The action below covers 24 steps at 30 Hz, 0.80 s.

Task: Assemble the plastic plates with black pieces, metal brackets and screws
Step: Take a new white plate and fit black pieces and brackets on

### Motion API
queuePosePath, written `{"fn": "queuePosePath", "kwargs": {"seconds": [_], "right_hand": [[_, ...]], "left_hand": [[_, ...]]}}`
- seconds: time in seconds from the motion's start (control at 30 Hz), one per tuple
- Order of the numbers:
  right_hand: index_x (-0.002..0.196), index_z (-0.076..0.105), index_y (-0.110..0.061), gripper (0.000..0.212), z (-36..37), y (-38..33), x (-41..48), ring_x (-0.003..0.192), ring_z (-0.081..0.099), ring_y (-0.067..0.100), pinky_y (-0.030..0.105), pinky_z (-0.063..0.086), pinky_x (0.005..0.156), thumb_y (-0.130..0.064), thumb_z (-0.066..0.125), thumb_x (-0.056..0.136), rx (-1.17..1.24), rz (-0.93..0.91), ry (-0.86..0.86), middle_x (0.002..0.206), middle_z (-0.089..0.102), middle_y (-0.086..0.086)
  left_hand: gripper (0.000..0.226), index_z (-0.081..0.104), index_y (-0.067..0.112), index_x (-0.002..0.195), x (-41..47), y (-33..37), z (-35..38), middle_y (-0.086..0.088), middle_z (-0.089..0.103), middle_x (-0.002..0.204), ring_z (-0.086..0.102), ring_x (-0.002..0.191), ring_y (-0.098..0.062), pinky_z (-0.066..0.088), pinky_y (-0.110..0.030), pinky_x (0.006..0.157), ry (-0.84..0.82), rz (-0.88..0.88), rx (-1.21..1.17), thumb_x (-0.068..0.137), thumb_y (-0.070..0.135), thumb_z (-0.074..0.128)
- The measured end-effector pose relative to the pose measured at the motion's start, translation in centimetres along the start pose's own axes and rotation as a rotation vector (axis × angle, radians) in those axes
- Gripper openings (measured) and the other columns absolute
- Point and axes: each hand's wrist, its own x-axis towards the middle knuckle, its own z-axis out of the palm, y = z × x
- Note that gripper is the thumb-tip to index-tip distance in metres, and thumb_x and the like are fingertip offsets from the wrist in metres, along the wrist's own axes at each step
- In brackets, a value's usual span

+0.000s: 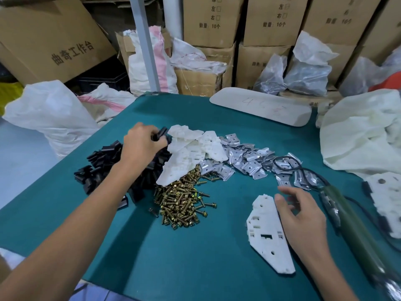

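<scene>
Your left hand (143,145) pinches one small black plastic piece (161,133) above the heap of black pieces (102,164), while your right hand (302,211), fingers loosely spread and holding nothing, is just beside one flat white plastic plate (269,235) lying alone on the teal counter (217,268).

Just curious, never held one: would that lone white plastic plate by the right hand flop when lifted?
Probably stiff: the white plastic plate looks thick and moulded. Likely light, given its cut-outs. Lying flat on the teal table, it should slide rather than roll.
</scene>
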Motion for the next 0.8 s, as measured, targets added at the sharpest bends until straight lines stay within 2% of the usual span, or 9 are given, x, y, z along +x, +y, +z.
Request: {"fn": "queuePosePath", "kwargs": {"seconds": [0.1,0.17,0.27,0.37,0.47,0.53,0.6,0.7,0.8], "right_hand": [[0.102,0.072,-0.037,0.011,0.8,-2.8,-0.3,0.082,0.068,0.008,0.018,0.054,0.074,-0.031,0.074,0.094,0.266,-0.002,-0.132,0.094,0.073,-0.009],[0.107,0.071,-0.035,0.02,1.6,-4.1,-0.4,0.077,0.07,0.011,0.021,0.056,0.069,-0.038,0.076,0.088,0.438,0.079,-0.235,0.092,0.074,-0.005],[0.108,0.068,-0.019,0.02,1.5,-4.0,0.1,0.078,0.072,0.01,0.02,0.056,0.068,-0.021,0.078,0.091,0.579,0.157,-0.21,0.084,0.075,-0.004],[0.106,0.071,-0.021,0.013,-0.5,-2.1,1.5,0.073,0.07,0.011,0.03,0.059,0.07,-0.012,0.069,0.097,0.496,0.226,-0.102,0.088,0.076,0.002],[0.108,0.07,-0.034,0.022,-1.8,0.1,2.3,0.064,0.067,0.011,0.044,0.058,0.079,-0.016,0.062,0.1,0.273,0.28,-0.065,0.087,0.076,0.001],[0.109,0.061,-0.039,0.021,-1.8,1.3,2.3,0.062,0.067,0.007,0.034,0.056,0.072,-0.02,0.059,0.1,0.175,0.288,-0.068,0.082,0.076,-0.008],[0.109,0.058,-0.036,0.016,-1.6,1.9,2.2,0.059,0.068,0.001,0.022,0.049,0.063,-0.021,0.056,0.101,0.105,0.291,-0.08,0.081,0.075,-0.016],[0.111,0.064,-0.032,0.02,-1.5,2.0,2.1,0.065,0.073,0.003,0.024,0.051,0.067,-0.018,0.052,0.101,0.081,0.324,-0.104,0.095,0.074,-0.01],[0.112,0.067,-0.032,0.03,-1.7,1.8,1.9,0.076,0.077,0.009,0.031,0.059,0.078,-0.011,0.047,0.101,0.145,0.348,-0.118,0.1,0.073,-0.01]], "left_hand": [[0.019,0.075,0.036,0.092,-6.1,6.9,-0.6,0.01,0.057,0.084,0.058,0.068,-0.006,0.046,-0.017,0.069,-0.053,0.213,-0.271,0.079,0.047,0.068],[0.024,0.075,0.036,0.098,-10.8,11.2,0.6,0.012,0.056,0.087,0.057,0.073,-0.004,0.041,-0.009,0.071,-0.158,0.32,-0.404,0.077,0.045,0.068],[0.028,0.071,0.033,0.106,-14.3,14.1,2.7,0.013,0.053,0.095,0.053,0.079,-0.001,0.04,-0.009,0.073,-0.254,0.403,-0.432,0.081,0.045,0.072],[0.033,0.069,0.029,0.11,-13.1,13.9,4.6,0.012,0.049,0.103,0.05,0.082,0.0,0.035,-0.007,0.076,-0.325,0.353,-0.406,0.084,0.049,0.075],[0.043,0.064,0.024,0.124,-11.7,13.5,6.4,0.006,0.049,0.119,0.05,0.111,-0.015,0.037,-0.021,0.092,-0.369,0.285,-0.204,0.09,0.05,0.069],[0.053,0.06,0.022,0.128,-12.2,13.7,7.3,0.0,0.047,0.122,0.038,0.117,-0.02,0.036,-0.031,0.101,-0.306,0.29,-0.062,0.09,0.06,0.061],[0.067,0.06,0.021,0.118,-13.7,14.7,7.7,0.0,0.042,0.114,0.031,0.11,-0.019,0.037,-0.033,0.099,-0.323,0.28,-0.033,0.085,0.077,0.047],[0.086,0.057,0.02,0.107,-16.1,15.9,8.8,0.002,0.04,0.106,0.03,0.102,-0.02,0.037,-0.035,0.095,-0.458,0.31,0.101,0.072,0.093,0.029],[0.06,0.05,0.031,0.105,-16.6,16.5,9.3,0.011,0.041,0.106,0.032,0.104,-0.015,0.035,-0.027,0.088,-0.512,0.186,-0.148,0.072,0.08,0.057]]}}
